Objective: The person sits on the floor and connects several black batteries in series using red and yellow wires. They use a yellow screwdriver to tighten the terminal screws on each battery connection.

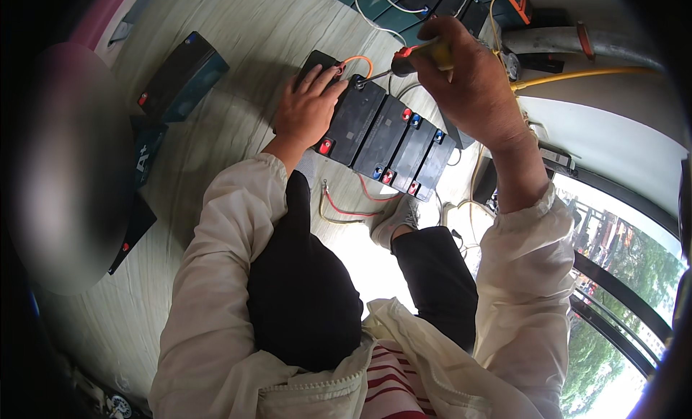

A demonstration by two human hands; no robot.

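My right hand grips a screwdriver with a yellow, red and black handle. The shaft slants down to the left, and its tip meets a blue-marked terminal on a black battery. My left hand lies with fingers spread over the top of the end battery, its fingertips near a red terminal. From that terminal an orange wire curves toward the right. Several more black batteries with red and blue terminals stand side by side in this row.
On the floor at the left are a separate battery and other dark green and black ones. Loose red and pale wires lie near my shoe. More green batteries stand beyond the row. A grey pipe and yellow cable run at the right.
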